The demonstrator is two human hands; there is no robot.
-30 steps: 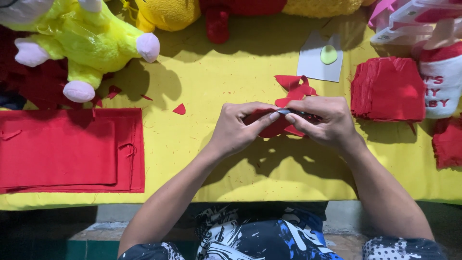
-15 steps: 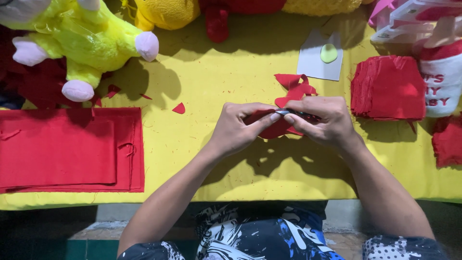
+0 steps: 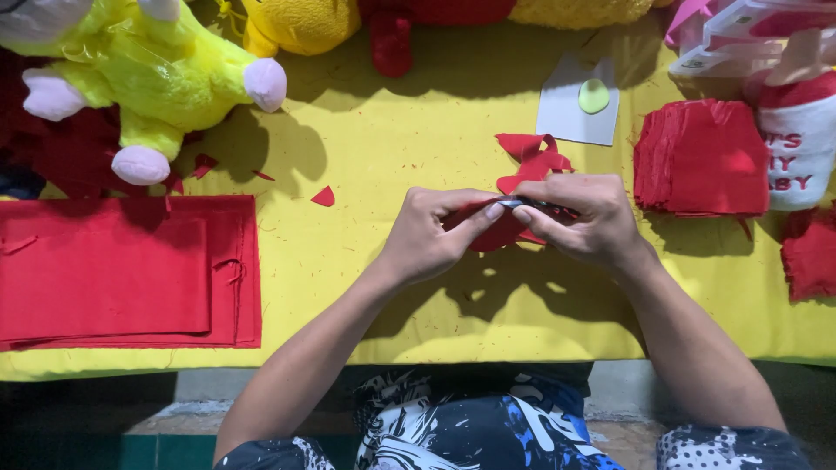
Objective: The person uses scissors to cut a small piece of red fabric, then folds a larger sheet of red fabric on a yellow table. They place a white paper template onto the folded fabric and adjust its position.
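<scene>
Barely anything shifts since a second ago: left hand [image 3: 431,235] pinches the red felt piece [image 3: 501,233] above the yellow bench [image 3: 366,157] while right hand [image 3: 583,218], closed on small scissors [image 3: 540,205], trims mid-cut, needing careful turning.

Two hands, the left hand [image 3: 431,233] and the right hand [image 3: 582,218], meet over one yellow desk [image 3: 366,157]. Two stacks of red cloth: one folded pile [image 3: 122,270], one square stack [image 3: 701,157]. One yellow-green plush toy [image 3: 148,74] (others are cut off at the top edge). One grey card [image 3: 575,109].
</scene>
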